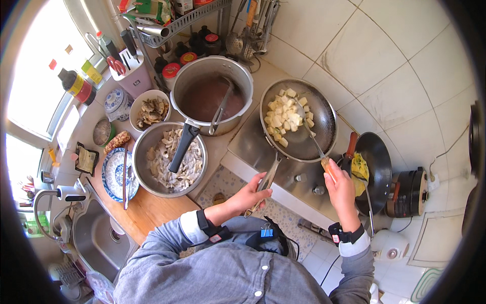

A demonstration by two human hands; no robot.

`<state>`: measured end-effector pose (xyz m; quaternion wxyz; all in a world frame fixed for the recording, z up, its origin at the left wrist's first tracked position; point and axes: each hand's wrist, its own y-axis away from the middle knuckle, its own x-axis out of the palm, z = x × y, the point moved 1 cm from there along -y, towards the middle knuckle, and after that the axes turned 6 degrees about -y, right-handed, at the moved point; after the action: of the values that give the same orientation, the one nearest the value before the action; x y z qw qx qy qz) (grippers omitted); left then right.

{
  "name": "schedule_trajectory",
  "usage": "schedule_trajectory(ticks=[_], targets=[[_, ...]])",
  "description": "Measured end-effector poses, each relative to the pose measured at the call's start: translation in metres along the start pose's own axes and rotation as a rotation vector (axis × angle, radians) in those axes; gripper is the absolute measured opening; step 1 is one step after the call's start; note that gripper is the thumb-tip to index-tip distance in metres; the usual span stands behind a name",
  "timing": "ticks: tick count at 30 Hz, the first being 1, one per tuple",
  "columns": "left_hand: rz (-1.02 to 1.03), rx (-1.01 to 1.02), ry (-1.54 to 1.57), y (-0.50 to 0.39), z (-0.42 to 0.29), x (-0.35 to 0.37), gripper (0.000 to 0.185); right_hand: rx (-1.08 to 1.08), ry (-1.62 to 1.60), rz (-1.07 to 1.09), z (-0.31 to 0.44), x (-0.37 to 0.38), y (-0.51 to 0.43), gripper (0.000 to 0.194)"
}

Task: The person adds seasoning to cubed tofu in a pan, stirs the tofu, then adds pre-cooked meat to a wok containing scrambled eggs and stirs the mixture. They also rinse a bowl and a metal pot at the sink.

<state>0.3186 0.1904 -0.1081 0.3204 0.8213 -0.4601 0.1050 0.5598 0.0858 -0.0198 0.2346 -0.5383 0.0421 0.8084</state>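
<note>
My left hand (248, 195) grips the metal handle (267, 176) of a frying pan (321, 110) on the gas stove (250, 146). Cubes of pale food, perhaps tofu (284, 110), lie toward the pan's left side. A spatula or ladle (313, 142) reaches into the cubes; my right hand (338, 186) is closed around its wooden handle. The tool's head is partly hidden among the cubes. Right of that hand sits a dark wok (377, 171) holding yellow cooked food, likely egg (358, 173), with a metal utensil (369, 205) leaning in it.
A pressure cooker pot (237, 121) of dark liquid stands left of the stove, its black handle (184, 148) jutting over a steel bowl (138, 161) of raw pieces. Further left are a blue-patterned plate (110, 171) with chopsticks (125, 182), a knife block (133, 78) and a sink (95, 235).
</note>
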Motion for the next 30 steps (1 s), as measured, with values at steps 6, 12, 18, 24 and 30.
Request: schedule_trajectory(ticks=[6, 12, 18, 24, 30], targets=[[0.001, 0.022, 0.008, -0.001, 0.002, -0.001, 0.063, -0.096, 0.336, 0.050, 0.050, -0.041, 0.014, 0.050], [-0.001, 0.025, 0.016, 0.000, 0.002, 0.000, 0.062, -0.135, 0.347, 0.184, 0.096, -0.111, 0.007, 0.047], [0.002, 0.030, 0.022, 0.001, -0.001, 0.001, 0.062, -0.122, 0.290, 0.329, 0.093, -0.123, -0.013, 0.042], [-0.003, 0.022, 0.001, 0.001, 0.000, 0.000, 0.062, 0.007, 0.282, 0.238, 0.046, -0.036, 0.002, 0.051], [0.011, 0.029, 0.001, 0.000, 0.002, -0.001, 0.062, 0.017, 0.257, 0.097, 0.040, -0.069, -0.004, 0.047]])
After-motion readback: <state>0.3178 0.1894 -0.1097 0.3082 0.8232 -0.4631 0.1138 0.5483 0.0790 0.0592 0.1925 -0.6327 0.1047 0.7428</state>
